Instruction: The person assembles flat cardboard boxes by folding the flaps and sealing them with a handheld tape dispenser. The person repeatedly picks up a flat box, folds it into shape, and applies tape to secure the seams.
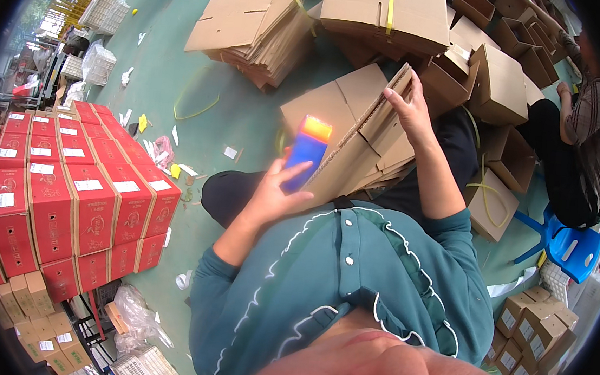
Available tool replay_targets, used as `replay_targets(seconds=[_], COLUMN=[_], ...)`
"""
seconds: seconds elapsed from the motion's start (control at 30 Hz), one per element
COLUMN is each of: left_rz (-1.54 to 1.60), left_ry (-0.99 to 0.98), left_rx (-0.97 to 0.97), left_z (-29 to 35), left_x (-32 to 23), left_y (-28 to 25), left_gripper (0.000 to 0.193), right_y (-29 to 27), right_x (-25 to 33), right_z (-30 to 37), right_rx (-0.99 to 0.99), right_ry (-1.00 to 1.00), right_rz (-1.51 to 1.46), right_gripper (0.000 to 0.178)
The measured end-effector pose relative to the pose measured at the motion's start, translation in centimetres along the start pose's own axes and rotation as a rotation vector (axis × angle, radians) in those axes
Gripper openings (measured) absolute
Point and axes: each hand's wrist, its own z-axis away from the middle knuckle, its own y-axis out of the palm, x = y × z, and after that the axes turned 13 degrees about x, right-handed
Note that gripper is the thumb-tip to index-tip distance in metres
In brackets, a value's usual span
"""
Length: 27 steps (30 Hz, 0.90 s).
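Note:
A folded cardboard box (pixel 360 139) stands tilted on edge in front of my body. My right hand (pixel 413 115) grips its upper end, with the thumb on one side and the fingers over the other. My left hand (pixel 279 189) is closed around a blue tool with an orange end (pixel 308 149), smeared by motion, so its exact kind is unclear. That hand is beside the box's lower end; part of its fingers are hidden behind the tool. More flattened cardboard (pixel 349 96) lies behind and under the folded box.
Strapped stacks of flat cartons (pixel 256 25) lie ahead, with open brown boxes (pixel 498 83) to the right. Red cartons (pixel 88 192) are piled at the left. Another person (pixel 578 146) sits at the far right by a blue stool (pixel 573 251). Loose yellow strapping (pixel 196 116) is on the floor.

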Motion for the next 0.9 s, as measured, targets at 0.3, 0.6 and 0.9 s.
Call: replay_targets(seconds=[0.3, 0.6, 0.9], left_rz=[0.149, -0.53, -0.649], left_ry=[-0.147, 0.008, -0.266], left_rx=[0.058, -0.239, -0.396], left_z=[-0.2, -1.9, -7.5], left_x=[2.4, -4.4, -4.0], left_y=[-0.5, -1.7, -3.1], left_gripper=[0.056, 0.03, 0.039], right_y=[-3.6, -4.9, -2.4], right_x=[1.5, 6.6, -1.0], right_z=[1.3, 3.9, 3.6], right_rx=[0.357, 0.35, 0.472], right_ry=[0.034, -0.064, -0.095], right_rz=[-0.013, -0.093, 0.082], right_gripper=[0.094, 0.094, 0.105])
